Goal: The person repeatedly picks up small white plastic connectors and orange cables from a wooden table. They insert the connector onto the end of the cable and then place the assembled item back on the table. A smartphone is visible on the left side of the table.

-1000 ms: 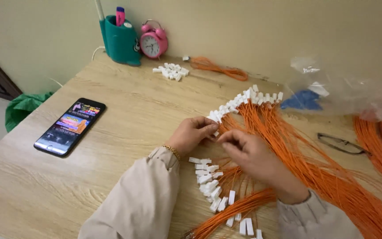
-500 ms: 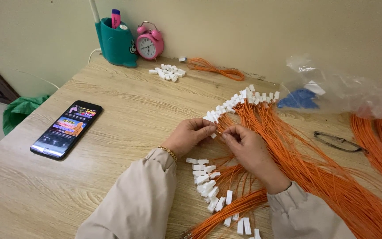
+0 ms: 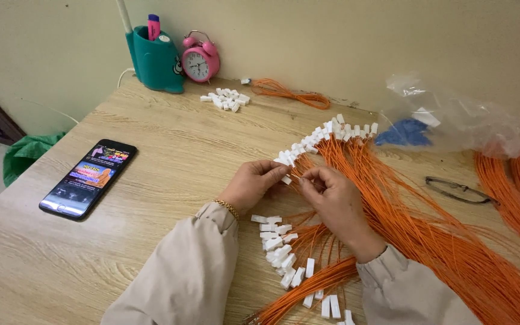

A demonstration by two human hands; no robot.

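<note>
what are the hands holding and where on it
Left hand pinches a white connector at its end; right hand grips the orange wire just behind it.

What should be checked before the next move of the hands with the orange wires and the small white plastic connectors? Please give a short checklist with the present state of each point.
1. Left hand has a small white plastic connector at its fingertips: ok.
2. Right hand pinches a thin orange wire next to that connector: ok.
3. Wire seated inside the connector: cannot tell, fingers cover the joint.
4. Row of fitted white connectors lies in order at the ends of the fanned orange wires: ok.
5. Connectors near the wrists within easy reach: ok.
6. Black smartphone lies apart from the wires on the wooden table: ok.
</note>
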